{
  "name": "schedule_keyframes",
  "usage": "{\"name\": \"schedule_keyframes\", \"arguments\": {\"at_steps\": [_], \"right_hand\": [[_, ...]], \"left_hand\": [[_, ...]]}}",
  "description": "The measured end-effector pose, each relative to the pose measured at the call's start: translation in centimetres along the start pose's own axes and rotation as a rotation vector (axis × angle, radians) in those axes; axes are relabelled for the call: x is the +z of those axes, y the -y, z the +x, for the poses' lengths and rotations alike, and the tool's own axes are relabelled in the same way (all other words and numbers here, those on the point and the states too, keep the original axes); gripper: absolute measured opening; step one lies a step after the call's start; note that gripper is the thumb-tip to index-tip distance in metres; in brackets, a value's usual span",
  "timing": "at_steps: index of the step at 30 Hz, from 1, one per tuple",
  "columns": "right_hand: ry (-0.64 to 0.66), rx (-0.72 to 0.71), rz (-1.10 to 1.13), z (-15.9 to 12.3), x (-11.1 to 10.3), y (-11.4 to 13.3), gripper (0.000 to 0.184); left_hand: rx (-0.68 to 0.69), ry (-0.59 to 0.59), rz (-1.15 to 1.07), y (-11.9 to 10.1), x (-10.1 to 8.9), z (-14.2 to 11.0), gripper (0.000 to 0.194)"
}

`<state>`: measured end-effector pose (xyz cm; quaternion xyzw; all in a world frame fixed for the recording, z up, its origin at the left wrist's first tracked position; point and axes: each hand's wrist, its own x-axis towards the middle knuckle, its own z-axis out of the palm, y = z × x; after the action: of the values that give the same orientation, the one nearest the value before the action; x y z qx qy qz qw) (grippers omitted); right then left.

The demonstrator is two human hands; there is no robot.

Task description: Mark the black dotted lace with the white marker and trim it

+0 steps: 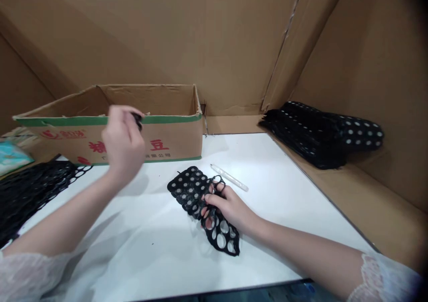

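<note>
My right hand [230, 204] grips a black fabric piece with round holes [189, 188] above the white tabletop [160, 257]. The piece's left end is flat with small holes, and the lower end, with larger holes, hangs below my fingers. Raised in front of the open cardboard box [177, 137], my left hand [123, 141] is closed with a small black scrap [137, 120] showing at its fingertips. The scrap's exact kind is hard to make out. Just beyond my right hand lies a clear white pen [230, 177] on the table.
Black netting with holes [36, 188] is spread at the left, beside a turquoise-and-white packet [13, 157]. A stack of black perforated fabric [317, 132] rests on cardboard at the right. Cardboard walls [167, 34] enclose the back and sides.
</note>
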<state>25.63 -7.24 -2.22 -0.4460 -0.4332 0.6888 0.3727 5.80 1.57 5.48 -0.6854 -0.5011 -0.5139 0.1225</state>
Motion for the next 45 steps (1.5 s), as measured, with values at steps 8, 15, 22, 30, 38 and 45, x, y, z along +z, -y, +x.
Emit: {"name": "schedule_keyframes", "arguments": {"at_steps": [8, 15, 22, 30, 38, 45], "right_hand": [[-0.03, -0.071, -0.008, 0.2, -0.2, -0.3, 0.036], [0.022, -0.157, -0.06, 0.4, -0.6, -0.7, 0.026], [0.008, -0.224, -0.072, 0.4, -0.5, -0.4, 0.017], [-0.01, -0.207, -0.121, 0.5, -0.7, -0.7, 0.007], [0.025, -0.212, -0.098, 0.6, -0.9, -0.7, 0.012], [0.047, -0.175, -0.097, 0.2, -0.3, -1.0, 0.004]], "left_hand": [[0.182, 0.194, 0.322, 3.2, 1.0, 7.7, 0.043], [0.151, 0.877, 0.042, -4.7, -0.2, -3.0, 0.033], [-0.017, 1.174, -0.331, -5.2, 0.9, -6.1, 0.021], [-0.137, 1.143, -0.438, -5.0, 1.0, -7.0, 0.02], [-0.032, 0.928, -0.223, -3.0, 2.2, -6.5, 0.021], [0.054, 0.29, 0.324, 1.5, 0.5, 0.8, 0.027]]}}
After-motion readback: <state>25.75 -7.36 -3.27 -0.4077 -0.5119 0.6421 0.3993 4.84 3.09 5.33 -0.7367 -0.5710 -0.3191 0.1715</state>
